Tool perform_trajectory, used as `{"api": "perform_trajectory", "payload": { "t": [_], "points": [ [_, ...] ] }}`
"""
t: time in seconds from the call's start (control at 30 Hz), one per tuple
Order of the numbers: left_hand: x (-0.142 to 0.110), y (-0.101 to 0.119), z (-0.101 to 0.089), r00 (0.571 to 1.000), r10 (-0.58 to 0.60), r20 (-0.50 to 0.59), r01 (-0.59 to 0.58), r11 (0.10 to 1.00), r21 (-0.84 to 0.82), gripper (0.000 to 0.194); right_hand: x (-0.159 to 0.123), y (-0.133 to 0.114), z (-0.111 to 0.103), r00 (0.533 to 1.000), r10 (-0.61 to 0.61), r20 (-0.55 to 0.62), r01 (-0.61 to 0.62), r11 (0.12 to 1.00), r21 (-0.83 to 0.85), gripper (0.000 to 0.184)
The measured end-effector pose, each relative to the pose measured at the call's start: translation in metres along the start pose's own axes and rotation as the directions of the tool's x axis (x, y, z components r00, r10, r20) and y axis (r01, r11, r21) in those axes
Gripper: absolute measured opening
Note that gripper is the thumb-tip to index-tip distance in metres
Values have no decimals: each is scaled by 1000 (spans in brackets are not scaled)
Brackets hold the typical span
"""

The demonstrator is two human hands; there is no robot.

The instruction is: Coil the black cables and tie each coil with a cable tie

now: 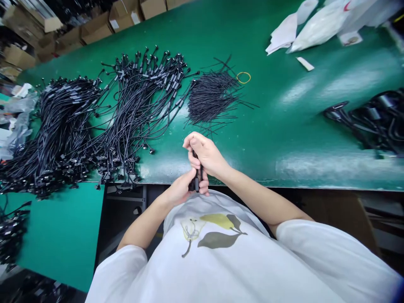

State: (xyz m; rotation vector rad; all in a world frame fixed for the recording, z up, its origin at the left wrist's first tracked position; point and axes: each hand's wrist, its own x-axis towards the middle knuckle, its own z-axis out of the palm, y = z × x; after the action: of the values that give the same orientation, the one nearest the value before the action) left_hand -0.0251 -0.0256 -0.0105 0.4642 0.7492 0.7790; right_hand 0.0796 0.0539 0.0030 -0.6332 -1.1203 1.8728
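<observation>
Close to my body, at the table's front edge, a bundled black cable (197, 183) is between my two hands. My left hand (181, 188) is closed around its lower part, with fingertips showing on the far side and a dark connector end poking out below. My right hand (206, 155) is closed at the upper end of the cable, thumb and fingers curled together. Whether a thin tie is also pinched there is hidden by the fingers. Just beyond my hands lies a pile of thin black twist ties (210, 97).
Two large heaps of black cables (135, 101) cover the left of the green table (252, 139). A yellow rubber band (243, 77) lies beside the ties. More bundled cables (375, 118) are at right, white plastic bags (318, 29) at back right, cardboard boxes (96, 28) along the far edge.
</observation>
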Motion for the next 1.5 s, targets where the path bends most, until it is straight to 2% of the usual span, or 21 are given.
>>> {"api": "perform_trajectory", "payload": {
  "t": [0.1,0.27,0.4,0.5,0.57,0.6,0.63,0.67,0.7,0.77,0.83,0.9,0.93,1.0,1.07,1.13,1.2,1.3,1.4,1.5],
  "points": [
    [0,6,5,1000,-20,8,20,995,-100,37,0,-2,-3,999,-29,-16,29,1000,-4,40],
    [4,11,1,989,-114,95,123,988,-98,32,1,-3,-5,992,2,130,-25,984,176,42],
    [7,8,9,995,-98,17,99,987,-124,28,5,-1,-11,995,45,93,-64,974,219,42],
    [9,4,16,997,-33,-73,27,996,-81,29,7,-5,-24,1000,-17,-3,17,998,59,32],
    [10,3,15,989,27,-147,-30,999,-12,32,5,-15,-35,987,-156,-27,146,960,-240,25],
    [10,3,13,982,61,-177,-56,998,33,35,2,-22,-41,968,-250,5,228,875,-426,23],
    [11,4,10,976,91,-199,-75,994,84,38,-1,-29,-46,939,-332,89,317,740,-594,20],
    [12,5,7,972,113,-207,-85,987,138,41,-4,-36,-50,902,-373,218,409,574,-710,19],
    [12,6,3,970,128,-206,-89,977,192,43,-8,-41,-52,856,-366,365,500,409,-763,20],
    [13,8,-5,977,128,-169,-73,951,300,44,-15,-45,-54,760,-224,611,646,154,-747,25],
    [13,9,-11,988,117,-98,-61,891,449,42,-23,-41,-54,695,-14,718,718,-20,-696,23],
    [10,7,-15,993,114,-28,-69,756,651,39,-30,-32,-53,695,175,697,718,-132,-683,20],
    [9,5,-16,992,124,-3,-78,648,758,39,-33,-27,-54,710,250,658,701,-163,-694,20],
    [6,2,-17,981,194,19,-94,385,918,34,-38,-20,-56,745,357,564,647,-179,-741,19],
    [3,-1,-16,962,272,37,-85,164,983,28,-40,-15,-58,753,425,503,600,-125,-791,16],
    [2,-2,-15,950,304,62,-84,59,995,25,-41,-14,-60,736,471,486,565,-31,-825,15],
    [0,0,-14,957,275,88,-104,43,994,24,-41,-15,-59,736,489,468,529,16,-848,20],
    [-2,5,-12,974,201,104,-123,83,989,25,-45,-19,-56,751,472,463,537,-27,-843,31],
    [-1,10,-10,986,146,86,-114,196,974,27,-50,-23,-57,745,430,510,584,-52,-810,32],
    [4,10,-11,996,84,42,-68,341,937,30,-52,-21,-59,743,432,512,602,-96,-793,21]
  ]
}}
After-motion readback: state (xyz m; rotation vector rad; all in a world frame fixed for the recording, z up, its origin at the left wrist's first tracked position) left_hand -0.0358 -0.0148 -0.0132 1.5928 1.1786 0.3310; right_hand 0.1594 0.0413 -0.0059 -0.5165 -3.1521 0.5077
